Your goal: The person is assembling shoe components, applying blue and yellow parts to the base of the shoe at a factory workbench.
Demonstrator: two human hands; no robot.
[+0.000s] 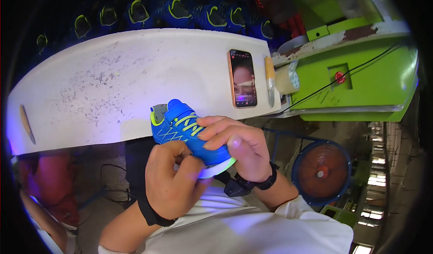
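Both of my hands are clamped on a small blue sneaker (187, 134) with lime zigzag stitching and a pale, smooth sole. My right hand (237, 148) wraps over its toe end from four o'clock; my left hand (173, 182) grips beneath it from six o'clock. Its long axis runs from ten o'clock, the heel, to four o'clock, the toe. It hangs just off the near edge of the scuffed white bench (108, 80), where a phone (242, 78) lies flat at one o'clock.
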